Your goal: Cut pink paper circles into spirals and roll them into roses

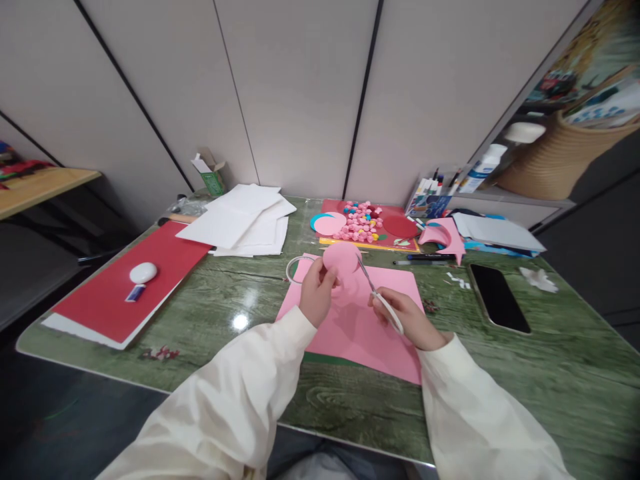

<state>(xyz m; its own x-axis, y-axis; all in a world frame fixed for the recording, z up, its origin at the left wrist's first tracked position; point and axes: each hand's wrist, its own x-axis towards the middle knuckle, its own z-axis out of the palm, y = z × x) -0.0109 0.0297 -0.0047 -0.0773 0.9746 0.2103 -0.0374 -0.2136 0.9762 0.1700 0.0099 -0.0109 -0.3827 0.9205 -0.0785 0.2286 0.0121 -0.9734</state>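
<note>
My left hand (317,291) pinches a rounded piece of pink paper (341,257) by its lower left edge and holds it above the table. In my right hand (407,317) is a pair of scissors (384,308) with white handles. Their blades point up and left and meet the right edge of the pink piece. Whether the blades are apart is too small to tell. Beneath both hands lies a large pink sheet (360,333), with a strip of green showing under its near edge. A roll of tape or ring (295,269) rests by the sheet's upper left corner.
White sheets (245,217) and a red sheet (133,287) bearing a white round object (143,272) lie left. Small pink pieces (361,223) and paper circles sit at the back. Right are pink scraps (444,237), pens (427,259) and a phone (499,298).
</note>
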